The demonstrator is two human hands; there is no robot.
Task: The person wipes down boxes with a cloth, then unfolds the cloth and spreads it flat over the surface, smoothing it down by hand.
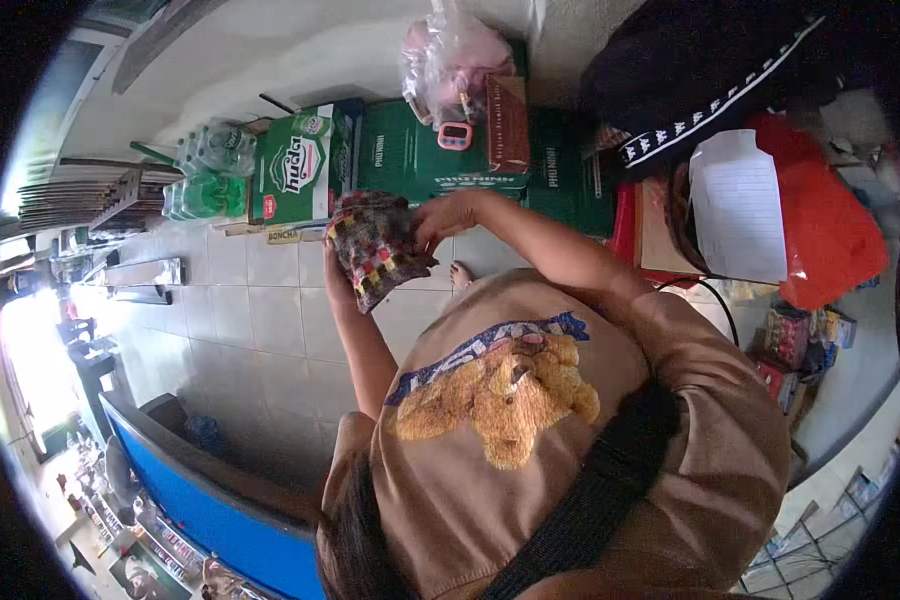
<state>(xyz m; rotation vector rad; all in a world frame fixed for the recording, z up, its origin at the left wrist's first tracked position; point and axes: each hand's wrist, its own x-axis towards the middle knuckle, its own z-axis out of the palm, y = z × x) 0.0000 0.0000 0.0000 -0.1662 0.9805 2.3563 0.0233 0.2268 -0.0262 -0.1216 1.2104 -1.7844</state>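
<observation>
A folded or bunched cloth with a dark, red and yellow checked pattern is held up in front of my body. My left hand supports it from its left side and from beneath, with most of the fingers hidden behind the fabric. At the cloth's right edge, my right hand has its fingers bent together against the fabric. Behind the cloth are a green and white box and green cartons.
On the cartons lie a pink-and-blue timer, a brown box and a clear plastic bag. Packed bottles are at the left. White paper and a red bag are at the right; a blue panel is lower left.
</observation>
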